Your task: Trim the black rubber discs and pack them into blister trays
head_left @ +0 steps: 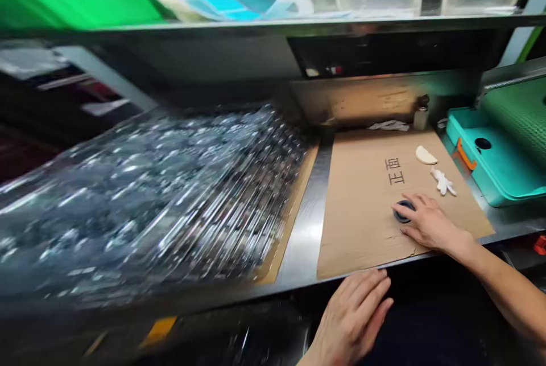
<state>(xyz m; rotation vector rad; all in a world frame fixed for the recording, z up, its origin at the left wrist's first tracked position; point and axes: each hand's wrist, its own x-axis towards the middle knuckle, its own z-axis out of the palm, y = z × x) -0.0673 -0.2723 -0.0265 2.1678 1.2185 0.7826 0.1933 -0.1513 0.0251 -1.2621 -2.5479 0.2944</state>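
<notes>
Left hand near the counter's front edge, fingers extended; wrist cut off below. Right hand over the front half of the cardboard; fingers partly hide a dark round object, grip cannot be told. Bubble wrap motion-smeared, contents unclear. White pieces near cardboard's right edge. Shelf goods blurred.

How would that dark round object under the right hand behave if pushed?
The dark round object would probably slide rather than roll, appearing to lie flat on the cardboard. Small beside the right hand, it's likely light.
</notes>
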